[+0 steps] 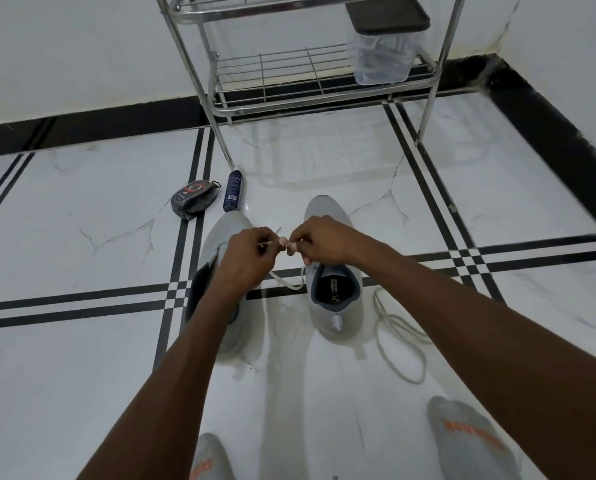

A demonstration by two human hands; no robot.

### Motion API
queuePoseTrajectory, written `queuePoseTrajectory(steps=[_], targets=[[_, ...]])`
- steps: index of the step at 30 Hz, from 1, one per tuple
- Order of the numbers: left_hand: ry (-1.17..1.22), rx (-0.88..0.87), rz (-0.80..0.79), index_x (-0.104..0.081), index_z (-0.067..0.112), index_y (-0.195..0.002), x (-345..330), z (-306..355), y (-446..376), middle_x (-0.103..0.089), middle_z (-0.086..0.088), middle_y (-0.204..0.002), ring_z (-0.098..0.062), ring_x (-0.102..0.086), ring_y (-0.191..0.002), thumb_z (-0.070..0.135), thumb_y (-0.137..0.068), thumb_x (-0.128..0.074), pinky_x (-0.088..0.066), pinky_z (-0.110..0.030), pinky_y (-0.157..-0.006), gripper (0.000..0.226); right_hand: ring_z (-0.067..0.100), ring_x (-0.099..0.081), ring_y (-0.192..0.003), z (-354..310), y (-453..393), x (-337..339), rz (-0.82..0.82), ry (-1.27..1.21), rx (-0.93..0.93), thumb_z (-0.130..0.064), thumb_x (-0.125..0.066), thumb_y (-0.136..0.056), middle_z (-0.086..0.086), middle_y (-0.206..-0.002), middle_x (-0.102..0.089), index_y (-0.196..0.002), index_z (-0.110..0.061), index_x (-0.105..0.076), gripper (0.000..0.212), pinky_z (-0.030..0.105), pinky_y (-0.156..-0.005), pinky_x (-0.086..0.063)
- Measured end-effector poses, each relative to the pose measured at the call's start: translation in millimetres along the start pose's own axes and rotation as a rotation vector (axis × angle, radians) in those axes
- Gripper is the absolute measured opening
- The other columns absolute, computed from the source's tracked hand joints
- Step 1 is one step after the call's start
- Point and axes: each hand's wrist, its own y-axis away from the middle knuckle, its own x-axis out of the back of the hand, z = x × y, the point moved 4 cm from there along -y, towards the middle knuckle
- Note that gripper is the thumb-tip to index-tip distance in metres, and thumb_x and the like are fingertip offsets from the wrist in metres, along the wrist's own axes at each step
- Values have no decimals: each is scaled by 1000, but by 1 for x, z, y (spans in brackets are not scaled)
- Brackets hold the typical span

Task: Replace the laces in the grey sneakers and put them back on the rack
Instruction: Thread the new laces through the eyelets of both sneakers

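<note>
Mid-task, lacing stage. 2 grey sneakers on the floor in front of the rack [310, 81], toes pointing at it. Right sneaker [334, 271] nearer the person's right arm, left sneaker [220, 271] beside it, partly under the left forearm. Both hands are up over the gap between the 2 shoes: left hand [244, 258] curled, pinching a pale lace [286, 282] near its tip; right hand [317, 242] curled too, fingertips pinched on the same lace end. The lace runs down from the hands to the right sneaker's collar, so threading looks in progress there, eyelets hidden by the hands. A second loose lace [398, 341] lies coiled on the floor just right of the right sneaker; old or new, can't tell. Left sneaker looks unlaced. Rack's lower shelf holds only a clear lidded container [383, 53].

Left to do: finish lacing both shoes, then put them back on the rack.
</note>
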Motion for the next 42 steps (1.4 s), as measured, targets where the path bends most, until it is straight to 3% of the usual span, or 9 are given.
queuePoseTrajectory(steps=[5,8,11,14,17,24,31,35,42], targets=[[424,187,205,-71,7,-92,-3,-4,6,-75,-1,-87,-5,-65,-61,33,-89,-78,-50,-19,-58,27,6,-65,-70,1,5,-5,57,-83,-33,-30,-56,-99,-1,-76,-74,-99,-25,-76,20,22,-66,-43],[792,314,173,-64,3,-100,-14,7,10,-77,-10,-98,-10,-71,-73,25,-91,-76,-51,-18,-58,26,3,-64,-72,5,9,-2,54,-112,-30,-36,-57,-100,-5,-78,-73,-109,-25,-75,23,22,-66,-43],[912,307,170,-65,0,-104,-18,16,9,-78,-13,-93,-14,-73,-72,18,-90,-76,-54,-18,-61,26,4,-66,-73,26,23,12,180,-241,-80,-27,-62,-95,-8,-83,-72,-119,-27,-71,26,25,-74,-52],[830,241,198,-70,-8,-100,-20,18,3,-76,-18,-82,-19,-71,-64,13,-89,-77,-58,-24,-65,25,8,-67,-80,53,45,23,337,-198,-187,-29,-73,-86,-6,-87,-71,-104,-24,-72,19,26,-75,-54],[696,182,191,-75,-5,-94,-28,21,1,-74,-19,-76,-17,-70,-60,10,-90,-75,-58,-26,-64,15,10,-67,-79,64,59,18,325,-135,-245,-35,-81,-79,-4,-86,-71,-96,-20,-73,24,21,-67,-49],[228,14,99,-80,17,-88,-55,35,2,-71,11,-71,2,-64,-60,22,-88,-75,-53,-20,-66,7,21,-69,-85,55,62,-4,470,-3,-152,-23,-71,-86,3,-90,-75,-94,-14,-77,13,36,-83,-57],[16,16,83,-78,32,-89,-67,36,5,-73,13,-98,-8,-61,-77,44,-78,-69,-54,-31,-75,19,20,-68,-79,87,67,-5,382,-702,-406,-17,-71,-89,13,-90,-75,-88,-16,-78,8,43,-79,-63],[-29,36,71,-78,33,-87,-72,44,6,-69,13,-103,-12,-65,-94,47,-72,-63,-55,-36,-81,25,21,-65,-78,91,65,-6,342,-793,-417,-14,-72,-89,18,-93,-75,-90,-12,-78,7,42,-80,-61],[-124,26,65,-78,32,-88,-73,47,6,-66,12,-103,-16,-64,-94,39,-80,-71,-53,-36,-78,13,19,-65,-80,93,63,-8,313,-874,-423,-12,-74,-87,13,-86,-72,-92,-7,-78,8,37,-77,-59]])
